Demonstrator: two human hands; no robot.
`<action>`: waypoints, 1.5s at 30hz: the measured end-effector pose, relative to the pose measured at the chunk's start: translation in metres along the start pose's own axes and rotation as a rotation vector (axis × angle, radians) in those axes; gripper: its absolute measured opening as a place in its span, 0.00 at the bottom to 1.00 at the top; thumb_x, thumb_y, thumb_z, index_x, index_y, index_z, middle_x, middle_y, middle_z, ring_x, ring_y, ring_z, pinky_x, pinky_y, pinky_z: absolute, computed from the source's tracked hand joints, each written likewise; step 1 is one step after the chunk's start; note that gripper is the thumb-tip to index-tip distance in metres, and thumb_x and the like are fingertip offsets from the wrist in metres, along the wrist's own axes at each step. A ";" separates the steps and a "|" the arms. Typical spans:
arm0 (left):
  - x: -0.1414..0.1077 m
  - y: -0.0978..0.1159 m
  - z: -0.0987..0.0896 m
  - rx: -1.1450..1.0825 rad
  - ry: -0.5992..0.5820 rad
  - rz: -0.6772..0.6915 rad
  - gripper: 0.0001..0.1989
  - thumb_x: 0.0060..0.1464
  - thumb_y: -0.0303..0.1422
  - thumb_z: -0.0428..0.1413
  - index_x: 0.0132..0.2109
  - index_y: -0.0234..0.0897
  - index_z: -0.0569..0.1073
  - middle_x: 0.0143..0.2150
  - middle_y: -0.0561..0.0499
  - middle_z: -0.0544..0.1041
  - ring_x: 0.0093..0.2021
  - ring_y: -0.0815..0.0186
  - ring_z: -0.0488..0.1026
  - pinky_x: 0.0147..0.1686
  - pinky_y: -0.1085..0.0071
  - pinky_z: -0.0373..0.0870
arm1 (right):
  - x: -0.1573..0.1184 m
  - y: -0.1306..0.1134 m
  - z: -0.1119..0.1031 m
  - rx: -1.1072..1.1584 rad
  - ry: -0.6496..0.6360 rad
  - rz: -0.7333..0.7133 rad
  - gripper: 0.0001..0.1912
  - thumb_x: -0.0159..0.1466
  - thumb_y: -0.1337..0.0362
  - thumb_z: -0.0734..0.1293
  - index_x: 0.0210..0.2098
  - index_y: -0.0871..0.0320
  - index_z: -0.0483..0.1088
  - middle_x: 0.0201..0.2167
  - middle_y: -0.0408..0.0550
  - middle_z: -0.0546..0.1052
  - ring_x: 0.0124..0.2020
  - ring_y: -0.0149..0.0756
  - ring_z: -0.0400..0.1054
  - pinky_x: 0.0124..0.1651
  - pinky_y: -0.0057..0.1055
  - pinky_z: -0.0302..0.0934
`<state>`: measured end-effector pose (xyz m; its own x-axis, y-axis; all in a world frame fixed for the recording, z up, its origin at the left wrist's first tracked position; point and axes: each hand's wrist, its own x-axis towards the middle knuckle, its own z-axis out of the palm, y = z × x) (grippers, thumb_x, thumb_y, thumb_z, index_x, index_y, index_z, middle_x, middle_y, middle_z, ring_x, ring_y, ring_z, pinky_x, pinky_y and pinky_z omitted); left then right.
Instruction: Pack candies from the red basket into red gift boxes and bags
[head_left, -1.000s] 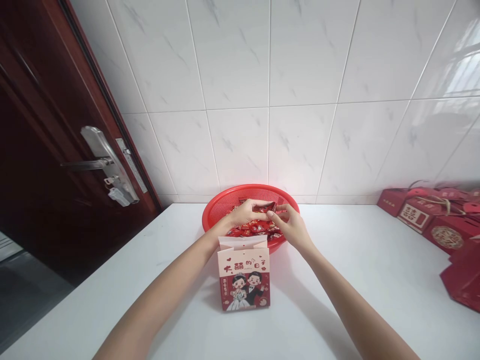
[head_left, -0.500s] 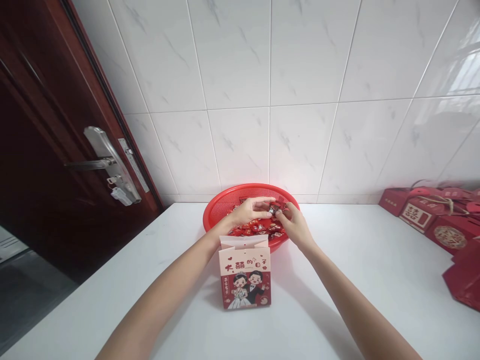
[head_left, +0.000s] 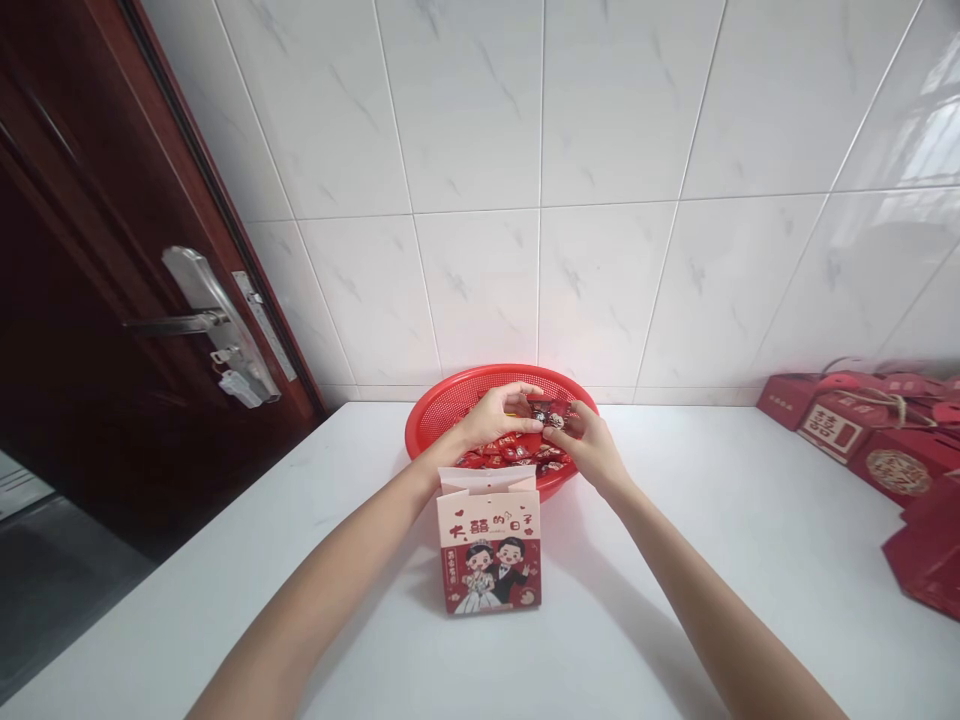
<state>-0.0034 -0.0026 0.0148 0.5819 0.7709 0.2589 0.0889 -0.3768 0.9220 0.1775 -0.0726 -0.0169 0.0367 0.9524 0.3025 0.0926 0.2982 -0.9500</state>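
Note:
A red perforated basket holds many red-wrapped candies at the back centre of the table. Over it, my left hand and my right hand meet at dark red wrapped candies, fingers closed round them from both sides. In front of the basket stands a pink and red gift box printed with a cartoon couple, its top flaps up and open. The box hides part of the basket's front rim.
Several red boxes with cord handles lie at the right end of the white table. A tiled wall rises behind, and a dark red door with a metal handle is at the left.
My hands have shifted slightly, and more of the dark red candies now shows between my fingers. The gift box stands where it was.

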 end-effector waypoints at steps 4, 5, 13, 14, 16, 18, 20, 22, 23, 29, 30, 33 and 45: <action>-0.002 0.002 0.000 -0.009 -0.032 -0.028 0.30 0.39 0.34 0.73 0.51 0.35 0.75 0.42 0.46 0.80 0.46 0.57 0.78 0.51 0.58 0.72 | 0.000 0.001 0.000 0.004 0.010 0.003 0.19 0.52 0.56 0.73 0.40 0.55 0.69 0.36 0.50 0.82 0.38 0.46 0.77 0.39 0.40 0.71; -0.002 0.003 0.000 -0.015 -0.042 -0.036 0.31 0.39 0.34 0.74 0.51 0.35 0.74 0.42 0.46 0.80 0.45 0.57 0.78 0.50 0.59 0.73 | 0.000 0.000 0.000 0.009 0.009 0.006 0.19 0.52 0.56 0.73 0.39 0.55 0.69 0.36 0.50 0.82 0.37 0.46 0.77 0.39 0.40 0.71; -0.002 0.006 0.002 -0.064 -0.062 -0.073 0.28 0.37 0.36 0.75 0.46 0.33 0.76 0.43 0.45 0.80 0.44 0.59 0.78 0.48 0.61 0.73 | -0.001 -0.006 0.000 0.094 0.010 0.043 0.17 0.50 0.57 0.72 0.37 0.55 0.68 0.34 0.49 0.82 0.36 0.46 0.77 0.40 0.41 0.72; -0.001 0.006 0.002 -0.071 -0.049 -0.072 0.29 0.37 0.36 0.75 0.46 0.33 0.76 0.44 0.45 0.80 0.43 0.60 0.78 0.48 0.62 0.73 | -0.001 -0.007 -0.001 0.106 0.013 0.046 0.16 0.52 0.55 0.72 0.37 0.55 0.68 0.34 0.49 0.82 0.36 0.46 0.77 0.41 0.41 0.72; -0.001 0.006 0.002 -0.084 -0.028 -0.070 0.29 0.37 0.37 0.75 0.46 0.34 0.75 0.44 0.46 0.79 0.42 0.61 0.77 0.47 0.63 0.73 | -0.001 -0.008 -0.001 0.123 0.021 0.052 0.16 0.54 0.53 0.71 0.36 0.55 0.68 0.33 0.49 0.81 0.36 0.46 0.78 0.40 0.41 0.73; 0.000 0.006 0.002 -0.093 -0.027 -0.073 0.28 0.36 0.38 0.75 0.44 0.34 0.75 0.43 0.47 0.79 0.41 0.62 0.77 0.46 0.63 0.73 | -0.001 -0.008 -0.002 0.131 0.030 0.056 0.17 0.55 0.50 0.71 0.35 0.54 0.67 0.31 0.49 0.81 0.35 0.46 0.77 0.39 0.41 0.72; 0.000 0.006 0.002 -0.097 -0.039 -0.078 0.27 0.35 0.38 0.75 0.42 0.33 0.76 0.41 0.48 0.79 0.41 0.61 0.78 0.46 0.62 0.73 | -0.001 -0.008 -0.001 0.139 0.029 0.055 0.18 0.55 0.49 0.72 0.35 0.54 0.67 0.31 0.48 0.80 0.36 0.47 0.77 0.39 0.41 0.72; -0.001 0.007 0.003 -0.097 -0.042 -0.081 0.26 0.35 0.39 0.76 0.40 0.33 0.76 0.40 0.48 0.79 0.41 0.60 0.78 0.47 0.62 0.73 | -0.001 -0.008 -0.001 0.149 0.020 0.051 0.19 0.54 0.50 0.73 0.36 0.54 0.67 0.32 0.48 0.80 0.37 0.47 0.77 0.41 0.42 0.72; -0.001 0.008 0.003 -0.096 -0.040 -0.083 0.26 0.34 0.39 0.76 0.40 0.33 0.75 0.40 0.48 0.79 0.41 0.60 0.77 0.47 0.62 0.73 | -0.001 -0.008 -0.001 0.154 0.015 0.050 0.20 0.52 0.50 0.74 0.36 0.54 0.68 0.33 0.48 0.81 0.37 0.47 0.77 0.42 0.42 0.72; -0.005 0.016 0.003 -0.081 -0.046 -0.117 0.25 0.40 0.41 0.74 0.42 0.33 0.77 0.41 0.47 0.79 0.42 0.61 0.76 0.46 0.64 0.71 | -0.001 -0.008 -0.001 0.179 -0.019 0.042 0.20 0.48 0.57 0.76 0.38 0.55 0.69 0.34 0.48 0.81 0.38 0.45 0.77 0.41 0.40 0.72; -0.006 0.017 0.003 -0.084 -0.055 -0.126 0.24 0.42 0.43 0.73 0.42 0.32 0.78 0.40 0.47 0.79 0.41 0.61 0.77 0.44 0.64 0.72 | -0.001 -0.008 -0.002 0.181 -0.021 0.041 0.20 0.48 0.58 0.75 0.38 0.55 0.69 0.34 0.48 0.81 0.37 0.45 0.77 0.40 0.40 0.72; -0.006 0.020 0.003 -0.097 -0.076 -0.144 0.24 0.44 0.47 0.71 0.39 0.31 0.78 0.37 0.47 0.79 0.37 0.62 0.77 0.41 0.65 0.73 | -0.001 -0.008 -0.003 0.183 -0.025 0.035 0.19 0.48 0.60 0.75 0.37 0.56 0.70 0.33 0.48 0.81 0.36 0.44 0.77 0.40 0.39 0.71; -0.004 0.020 0.006 -0.161 -0.021 -0.132 0.24 0.39 0.46 0.73 0.33 0.32 0.75 0.32 0.50 0.77 0.33 0.65 0.76 0.38 0.67 0.75 | 0.001 -0.007 -0.006 0.217 0.000 0.009 0.17 0.48 0.62 0.74 0.37 0.55 0.71 0.35 0.47 0.81 0.39 0.45 0.76 0.42 0.40 0.71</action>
<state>0.0007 -0.0160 0.0307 0.5910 0.7964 0.1282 0.0362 -0.1849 0.9821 0.1825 -0.0743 -0.0098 0.0371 0.9552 0.2937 -0.1240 0.2960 -0.9471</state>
